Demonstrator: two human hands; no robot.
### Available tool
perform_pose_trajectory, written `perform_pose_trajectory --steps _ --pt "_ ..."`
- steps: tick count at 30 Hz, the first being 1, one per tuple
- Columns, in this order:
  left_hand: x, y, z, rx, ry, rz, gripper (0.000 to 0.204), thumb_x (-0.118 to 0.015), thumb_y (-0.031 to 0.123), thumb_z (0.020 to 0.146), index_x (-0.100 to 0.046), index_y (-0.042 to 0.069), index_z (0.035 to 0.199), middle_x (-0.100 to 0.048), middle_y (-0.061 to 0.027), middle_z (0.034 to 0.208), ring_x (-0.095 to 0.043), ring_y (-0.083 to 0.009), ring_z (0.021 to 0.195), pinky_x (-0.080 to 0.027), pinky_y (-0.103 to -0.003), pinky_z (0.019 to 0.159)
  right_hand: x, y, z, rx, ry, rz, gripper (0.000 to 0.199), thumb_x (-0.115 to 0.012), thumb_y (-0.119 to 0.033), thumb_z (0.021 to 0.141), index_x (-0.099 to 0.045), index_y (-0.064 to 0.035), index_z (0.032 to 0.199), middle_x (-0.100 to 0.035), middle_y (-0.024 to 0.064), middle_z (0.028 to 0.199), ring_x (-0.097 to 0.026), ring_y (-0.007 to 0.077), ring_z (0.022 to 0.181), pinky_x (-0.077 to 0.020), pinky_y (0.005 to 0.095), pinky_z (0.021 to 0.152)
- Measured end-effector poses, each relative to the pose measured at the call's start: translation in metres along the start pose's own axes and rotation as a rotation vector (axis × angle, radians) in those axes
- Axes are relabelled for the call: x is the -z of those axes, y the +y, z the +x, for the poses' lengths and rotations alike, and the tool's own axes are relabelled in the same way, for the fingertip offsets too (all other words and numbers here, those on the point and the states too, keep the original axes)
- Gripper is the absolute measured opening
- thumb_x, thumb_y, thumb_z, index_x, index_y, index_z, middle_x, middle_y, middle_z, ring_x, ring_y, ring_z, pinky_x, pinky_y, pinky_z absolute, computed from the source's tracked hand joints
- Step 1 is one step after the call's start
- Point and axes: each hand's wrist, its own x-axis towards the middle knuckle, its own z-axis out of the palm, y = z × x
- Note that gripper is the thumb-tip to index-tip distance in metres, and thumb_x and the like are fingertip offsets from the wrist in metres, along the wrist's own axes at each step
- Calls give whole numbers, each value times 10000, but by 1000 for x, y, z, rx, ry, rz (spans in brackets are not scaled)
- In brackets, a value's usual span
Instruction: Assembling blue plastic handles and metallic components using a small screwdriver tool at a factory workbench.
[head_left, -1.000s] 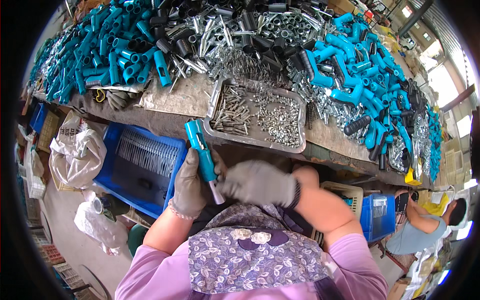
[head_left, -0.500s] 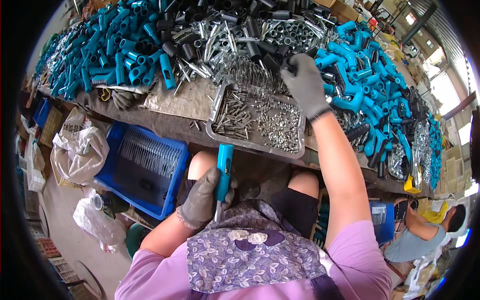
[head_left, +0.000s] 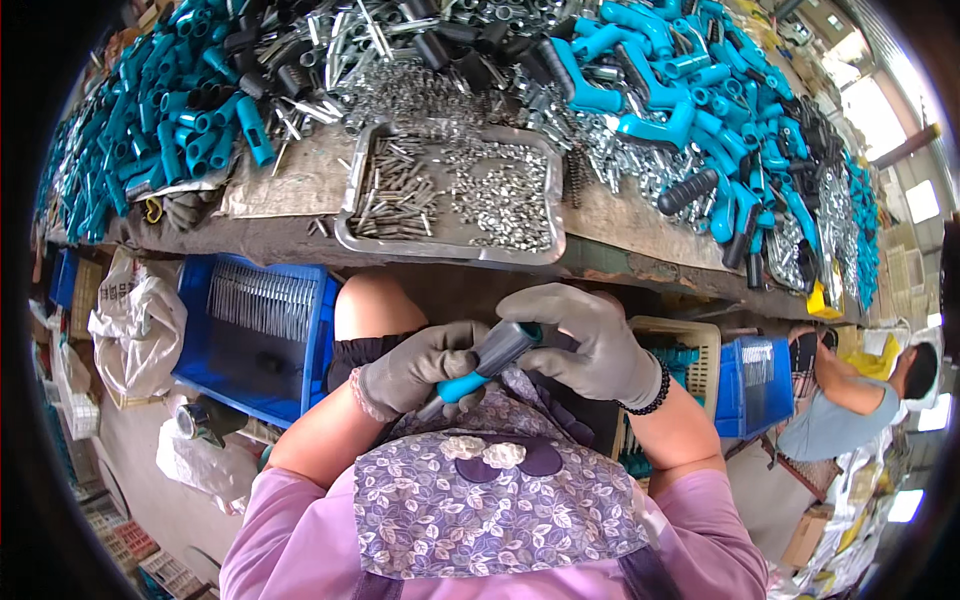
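Note:
Above my lap, my left hand (head_left: 420, 372), in a grey glove, is closed round a teal tubular handle (head_left: 462, 387). A metal rod sticks out of the handle's lower end. A black ribbed sleeve (head_left: 500, 346) sits at the handle's upper end; how far it covers the teal part is hidden by my fingers. My gloved right hand (head_left: 592, 340) curls round the far end of that sleeve, thumb below and forefinger above. Beyond both hands, a metal tray (head_left: 450, 250) on the bench holds small pins and tiny metal pieces.
Heaps of teal handles (head_left: 180, 120), springs (head_left: 410, 90) and black grips (head_left: 690, 190) cover the bench. Blue crates (head_left: 318, 345) stand at lower left and right, with a cream basket (head_left: 700, 345) by my right arm. Another person (head_left: 840, 430) sits at far right.
My right hand has come back from the pile of black parts to the handle in my left hand. A black sleeve now shows on the handle. The view has shifted to the right.

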Motion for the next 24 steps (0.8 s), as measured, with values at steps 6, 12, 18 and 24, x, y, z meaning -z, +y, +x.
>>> perform_pose_trajectory --steps 6,12,18,24 --pt "-16 1 11 -147 83 139 798 -675 681 827 -529 71 1320 -630 -20 909 -596 -76 698 -468 -227 571 6 30 -1 45 65 -107 349 -651 -294 963 -655 -25 1185 -683 142 1171 -645 319 1085 -492 418 947" --pt "-24 3 18 -180 253 223 659 -619 623 923 -553 58 1255 -595 11 894 -499 -57 706 -410 -226 583 50 94 30 -264 534 -1081 171 -670 -176 871 -666 -31 960 -670 112 872 -633 330 881 -507 445 834" --pt "-24 -4 16 -159 351 287 707 -645 663 879 -522 75 1253 -584 -20 758 -521 -86 607 -409 -219 548 80 101 4 -433 706 -978 147 -650 -163 871 -647 -39 949 -685 189 878 -663 380 839 -522 452 768" --pt "-14 1 19 -149 318 319 611 -671 516 940 -557 34 1297 -619 -9 911 -547 -65 774 -462 -230 689 85 31 -19 -640 690 -45 220 -674 -67 878 -683 -2 1088 -713 55 875 -668 127 805 -519 292 718"
